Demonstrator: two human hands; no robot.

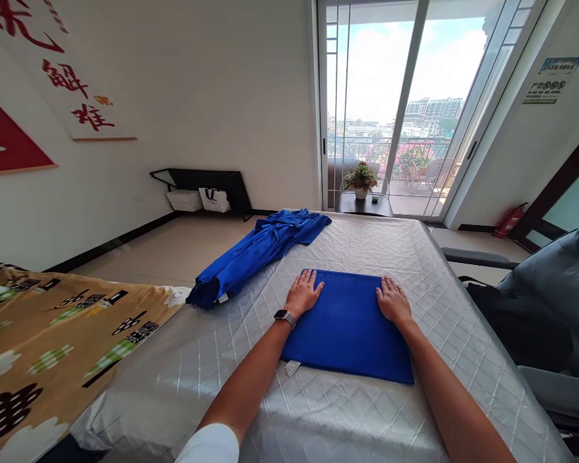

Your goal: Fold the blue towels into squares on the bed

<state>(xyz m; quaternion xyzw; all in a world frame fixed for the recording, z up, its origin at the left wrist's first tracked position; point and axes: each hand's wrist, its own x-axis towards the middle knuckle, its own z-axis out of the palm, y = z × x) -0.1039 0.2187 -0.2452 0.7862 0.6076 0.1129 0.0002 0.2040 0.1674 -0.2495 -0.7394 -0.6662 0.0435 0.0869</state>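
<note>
A folded blue cloth [347,328] lies flat as a neat rectangle on the grey quilted bed cover [347,418]. My left hand [303,292] rests flat on the cloth's far left corner, fingers stretched out, with a watch on the wrist. On the far right corner my right hand [392,299] presses down, palm flat and fingers together. A small white label sticks out at the cloth's near left corner. A second blue garment [258,254] lies crumpled and unfolded to the left, reaching toward the bed's far edge.
A patterned tan blanket [53,334] covers the left side. A grey chair [550,302] stands to the right. Beyond the bed are a small table with a potted plant [361,180], glass balcony doors, a black shelf with white bags [207,193] and a red fire extinguisher [510,220].
</note>
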